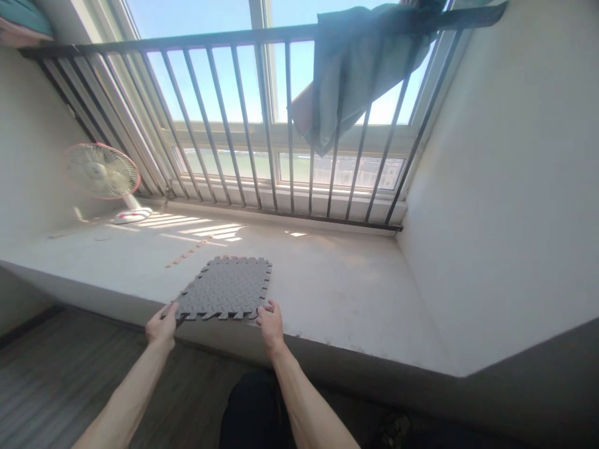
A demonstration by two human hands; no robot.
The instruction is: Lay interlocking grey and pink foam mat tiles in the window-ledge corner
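A grey foam puzzle mat tile [227, 288] with jigsaw edges lies flat on the wide window ledge [337, 293], close to its front edge. My left hand [161, 325] grips the tile's near left corner. My right hand [270, 322] pinches its near right corner. Both forearms reach up from the bottom of the view.
A small white and pink fan [103, 174] stands at the ledge's back left. A dark metal railing [243, 125] runs in front of the window. A grey-green cloth [360, 68] hangs over its top bar. White walls close both sides. Dark wood floor [70, 380] lies below.
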